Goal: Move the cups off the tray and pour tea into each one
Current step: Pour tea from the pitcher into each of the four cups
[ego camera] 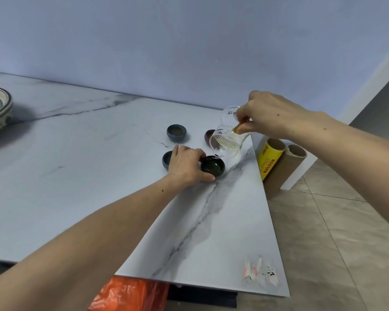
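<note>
Four small cups sat on the marble table [76, 176]; the left hand [186, 167] half-hid a blue cup [166, 158] while grasping the dark green cup [213, 166]. The maroon cup [209, 134] was blurred behind the glass pitcher [227, 140], which the right hand [272, 115] gripped by its handle above the green cup, tilted spout-down toward its rim. Beyond the green cup stood another blue cup [176, 132].

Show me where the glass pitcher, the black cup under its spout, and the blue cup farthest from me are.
glass pitcher [228, 140], head view, on its tilted clear body.
black cup [213, 166], head view, on its dark inside.
blue cup [176, 131], head view, on the tea inside.
</note>
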Demonstrator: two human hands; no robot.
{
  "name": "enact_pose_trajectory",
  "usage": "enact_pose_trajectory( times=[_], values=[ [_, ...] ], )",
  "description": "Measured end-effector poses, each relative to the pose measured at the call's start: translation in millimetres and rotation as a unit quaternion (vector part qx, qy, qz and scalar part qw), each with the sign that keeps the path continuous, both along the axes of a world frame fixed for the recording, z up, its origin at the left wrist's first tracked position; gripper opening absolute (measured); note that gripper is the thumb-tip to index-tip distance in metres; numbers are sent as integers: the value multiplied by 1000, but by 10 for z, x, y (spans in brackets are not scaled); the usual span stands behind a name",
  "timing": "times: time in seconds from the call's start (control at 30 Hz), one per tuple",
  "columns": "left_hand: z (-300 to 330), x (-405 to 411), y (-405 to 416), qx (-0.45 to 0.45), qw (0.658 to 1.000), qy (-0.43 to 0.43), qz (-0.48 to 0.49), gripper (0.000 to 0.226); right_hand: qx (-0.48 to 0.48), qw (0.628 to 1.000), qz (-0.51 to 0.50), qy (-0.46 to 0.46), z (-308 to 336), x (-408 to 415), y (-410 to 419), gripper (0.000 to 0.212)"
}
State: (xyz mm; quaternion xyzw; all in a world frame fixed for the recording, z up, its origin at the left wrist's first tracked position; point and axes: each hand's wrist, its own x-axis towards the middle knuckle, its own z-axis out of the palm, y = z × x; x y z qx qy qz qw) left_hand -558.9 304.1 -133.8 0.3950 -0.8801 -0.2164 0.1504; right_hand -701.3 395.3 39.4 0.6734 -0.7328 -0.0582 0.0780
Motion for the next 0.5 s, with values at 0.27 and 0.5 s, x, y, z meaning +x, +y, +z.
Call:
enact_pose_trajectory(
  times=[0.27, 0.5],
  values=[
    [-9, -10, -16, 7, 1000, 3, 4, 69, 16, 999, 5, 44, 49, 98, -7, 28],
    [-12, -12, -25, 2, 1000, 9, 1, 67, 21, 996, 17, 87, 32, 170, 26, 32]
  ],
)
